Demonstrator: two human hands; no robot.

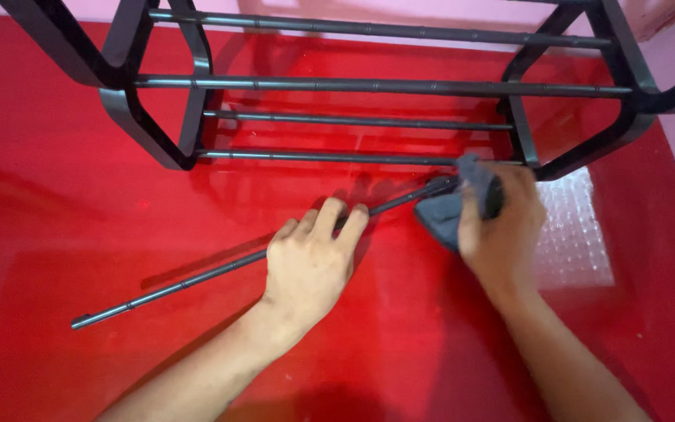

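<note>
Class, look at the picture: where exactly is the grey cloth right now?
In the head view, the grey cloth is right of centre, gripped in the right hand around the loose black rod's far end, just below the black rack.

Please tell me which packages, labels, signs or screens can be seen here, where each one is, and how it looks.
Bubble wrap: the only packing material in view; a clear, roughly square sheet lying flat on the red floor, just right of the right hand and beside the black rack.
No labels, signs or screens are visible.
</note>
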